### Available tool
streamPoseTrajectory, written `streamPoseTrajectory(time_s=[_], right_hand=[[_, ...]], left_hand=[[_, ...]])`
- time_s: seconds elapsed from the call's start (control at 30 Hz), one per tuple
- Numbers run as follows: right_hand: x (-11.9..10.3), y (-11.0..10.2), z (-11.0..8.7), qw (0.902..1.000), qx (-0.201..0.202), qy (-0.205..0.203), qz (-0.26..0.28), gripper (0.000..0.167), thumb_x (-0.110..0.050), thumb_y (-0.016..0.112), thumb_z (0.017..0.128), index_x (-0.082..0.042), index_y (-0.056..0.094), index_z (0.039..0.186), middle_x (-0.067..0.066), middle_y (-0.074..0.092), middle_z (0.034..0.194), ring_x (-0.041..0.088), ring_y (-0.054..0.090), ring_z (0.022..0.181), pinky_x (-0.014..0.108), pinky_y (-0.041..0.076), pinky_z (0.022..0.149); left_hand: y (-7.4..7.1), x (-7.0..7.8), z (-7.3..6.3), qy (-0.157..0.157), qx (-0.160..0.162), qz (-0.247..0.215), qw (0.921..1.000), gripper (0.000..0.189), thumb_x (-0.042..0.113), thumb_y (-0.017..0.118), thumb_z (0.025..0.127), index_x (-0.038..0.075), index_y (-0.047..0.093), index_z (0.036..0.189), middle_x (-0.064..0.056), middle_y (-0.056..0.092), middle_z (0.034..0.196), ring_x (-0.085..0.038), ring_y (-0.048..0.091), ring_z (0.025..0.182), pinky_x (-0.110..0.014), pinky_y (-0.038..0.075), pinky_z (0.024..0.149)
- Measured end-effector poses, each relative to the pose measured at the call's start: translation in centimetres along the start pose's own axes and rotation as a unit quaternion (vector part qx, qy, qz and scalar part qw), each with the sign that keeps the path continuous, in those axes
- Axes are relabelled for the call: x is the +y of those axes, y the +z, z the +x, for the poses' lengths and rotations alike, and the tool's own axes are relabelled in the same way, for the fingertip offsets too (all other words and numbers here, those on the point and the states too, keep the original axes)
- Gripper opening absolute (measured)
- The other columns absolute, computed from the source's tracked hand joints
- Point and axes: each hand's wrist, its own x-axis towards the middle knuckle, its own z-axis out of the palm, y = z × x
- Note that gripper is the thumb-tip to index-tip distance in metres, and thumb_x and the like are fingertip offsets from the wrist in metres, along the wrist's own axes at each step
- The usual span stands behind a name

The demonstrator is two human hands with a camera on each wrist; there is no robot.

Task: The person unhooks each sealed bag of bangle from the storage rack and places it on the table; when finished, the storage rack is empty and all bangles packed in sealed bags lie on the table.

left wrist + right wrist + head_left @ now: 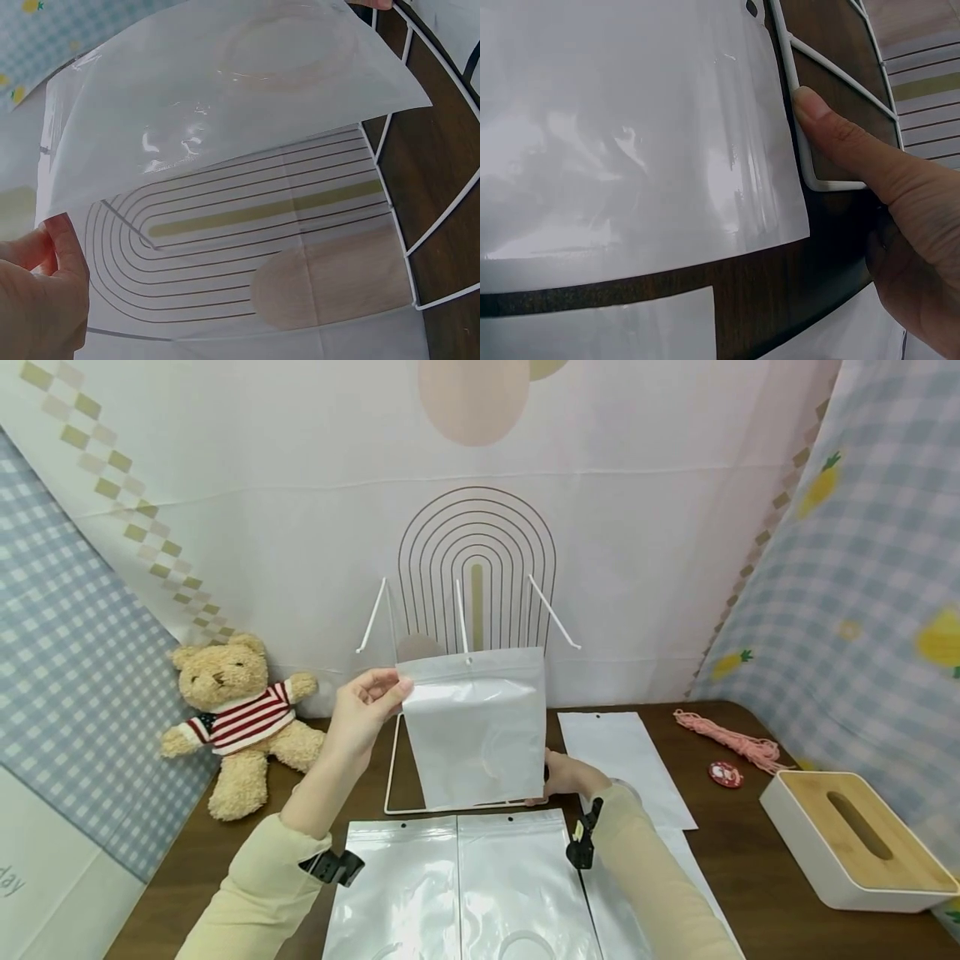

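A white zip bag (476,735) hangs upright before a white wire display stand (389,768). My left hand (360,710) pinches the bag's upper left edge between thumb and fingers; the left wrist view shows this hand (45,289) too. The bag's top hole lies close to the end of the stand's middle prong (461,614); whether the prong passes through it, I cannot tell. My right hand (567,774) grips the right front corner of the stand's base. In the right wrist view its thumb (814,105) lies on the white wire (840,185).
Flat bags (401,877) lie on the brown table (757,852) in front of the stand, and another bag (622,752) lies right of it. A teddy bear (240,718) sits left. Pink cord (731,739), a red round badge (725,774) and a tissue box (855,839) are at right.
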Motion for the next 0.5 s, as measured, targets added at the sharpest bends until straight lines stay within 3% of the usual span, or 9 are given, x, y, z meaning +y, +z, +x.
streamPoseTrajectory(time_s=[0.2, 0.33, 0.5], right_hand=[[0.2, -0.1, -0.1, 0.9993, -0.013, -0.035, 0.004, 0.088, -0.006, 0.077, 0.070, -0.009, 0.028, 0.143, 0.015, 0.041, 0.140, 0.027, 0.045, 0.115, 0.042, 0.042, 0.089], [0.3, -0.3, -0.2, 0.9985, -0.019, -0.051, -0.002, 0.085, -0.012, 0.076, 0.073, -0.009, 0.029, 0.143, 0.015, 0.041, 0.141, 0.030, 0.044, 0.122, 0.047, 0.039, 0.097], [0.2, -0.4, -0.3, 0.9995, -0.016, -0.027, -0.006, 0.090, -0.011, 0.076, 0.072, -0.007, 0.023, 0.145, 0.018, 0.035, 0.144, 0.035, 0.036, 0.129, 0.050, 0.034, 0.103]], left_hand=[[0.1, 0.4, -0.7, 0.004, -0.003, -0.006, 1.0000, 0.015, 0.006, 0.064, 0.084, 0.020, 0.059, 0.083, 0.016, 0.063, 0.072, 0.003, 0.060, 0.072, -0.014, 0.050, 0.070], [0.0, 1.0, -1.4, 0.007, -0.002, -0.006, 1.0000, 0.016, 0.005, 0.063, 0.084, 0.020, 0.059, 0.082, 0.016, 0.063, 0.072, 0.002, 0.060, 0.072, -0.014, 0.050, 0.070], [-0.6, 1.9, -2.6, 0.026, -0.009, -0.019, 0.9994, 0.022, 0.003, 0.062, 0.084, 0.024, 0.061, 0.079, 0.016, 0.064, 0.074, 0.002, 0.061, 0.073, -0.015, 0.051, 0.072]])
